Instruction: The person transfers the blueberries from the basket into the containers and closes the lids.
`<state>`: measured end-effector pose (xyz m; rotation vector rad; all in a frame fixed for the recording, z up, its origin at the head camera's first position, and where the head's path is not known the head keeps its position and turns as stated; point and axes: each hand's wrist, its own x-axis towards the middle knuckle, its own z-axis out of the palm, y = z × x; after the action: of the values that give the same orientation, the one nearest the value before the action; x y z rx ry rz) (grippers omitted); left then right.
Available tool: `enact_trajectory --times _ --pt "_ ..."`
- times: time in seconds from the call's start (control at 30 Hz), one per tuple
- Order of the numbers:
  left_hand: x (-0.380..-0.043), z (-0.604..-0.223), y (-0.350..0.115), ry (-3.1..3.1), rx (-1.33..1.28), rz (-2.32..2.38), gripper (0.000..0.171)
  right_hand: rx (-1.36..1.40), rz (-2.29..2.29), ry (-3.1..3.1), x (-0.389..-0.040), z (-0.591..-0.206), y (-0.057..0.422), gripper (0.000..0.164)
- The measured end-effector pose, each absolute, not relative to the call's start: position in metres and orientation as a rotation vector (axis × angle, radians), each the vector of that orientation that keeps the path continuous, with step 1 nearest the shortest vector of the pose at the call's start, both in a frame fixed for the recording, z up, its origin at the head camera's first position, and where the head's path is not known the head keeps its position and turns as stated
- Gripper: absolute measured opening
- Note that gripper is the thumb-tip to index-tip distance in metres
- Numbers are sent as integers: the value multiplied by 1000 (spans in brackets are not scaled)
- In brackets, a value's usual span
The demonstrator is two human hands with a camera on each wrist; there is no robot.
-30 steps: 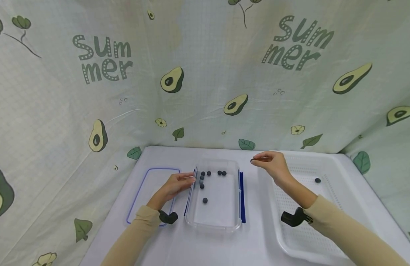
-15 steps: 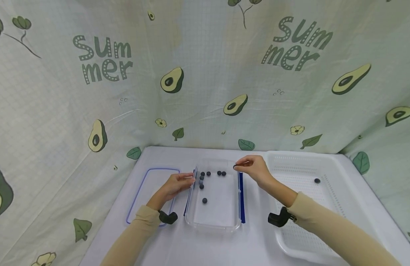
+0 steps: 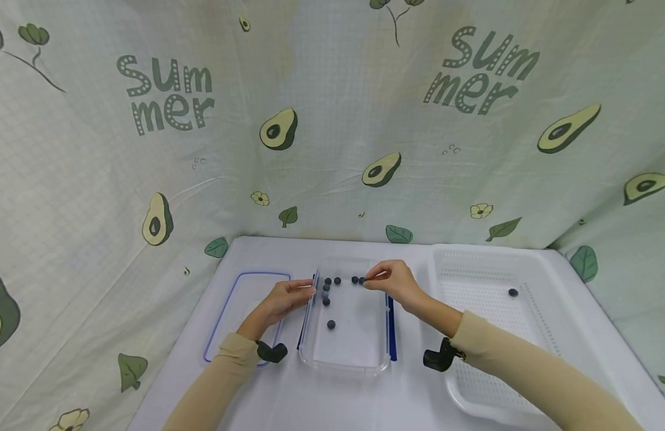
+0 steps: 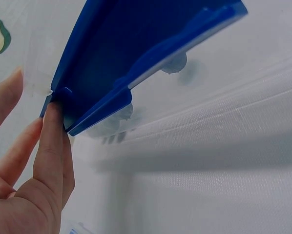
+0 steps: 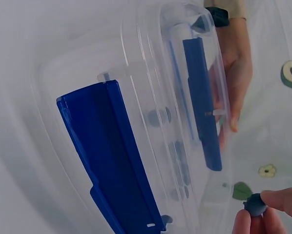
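Note:
A clear plastic box (image 3: 345,366) with blue side latches stands mid-table and holds several blueberries (image 3: 331,324), most near its far left corner. My left hand (image 3: 284,301) rests against the box's left side. In the left wrist view, its extended fingers touch the end of the flipped-out blue latch (image 4: 99,63), thumb side apart from it. Over the box's far right corner, my right hand (image 3: 397,282) pinches a blueberry (image 5: 256,204) between thumb and fingers. In the head view those fingertips overlap the berries at the far wall.
To the right stands a large white perforated basket (image 3: 456,383) with a lone blueberry (image 3: 513,293) inside. A clear lid with a blue seal (image 3: 222,311) lies left of the box, partly under my left arm. A printed curtain (image 3: 332,120) hangs behind the table.
My right hand has moved left from beside the basket and lowered over the box's far right corner, carrying the blueberry. My left hand has stayed at the box's side.

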<state>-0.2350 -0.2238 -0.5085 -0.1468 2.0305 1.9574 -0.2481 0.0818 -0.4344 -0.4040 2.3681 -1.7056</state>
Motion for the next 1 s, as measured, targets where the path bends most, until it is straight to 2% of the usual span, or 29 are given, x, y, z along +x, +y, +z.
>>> enact_trajectory --times 0.57,1.0 --pt "-234 -506 -223 2020 -140 1973 53 -384 -1611 2411 -243 -445 69 13" --pt "-233 -505 -223 2041 -153 1966 52 -385 -1716 2403 -251 -432 89 19"
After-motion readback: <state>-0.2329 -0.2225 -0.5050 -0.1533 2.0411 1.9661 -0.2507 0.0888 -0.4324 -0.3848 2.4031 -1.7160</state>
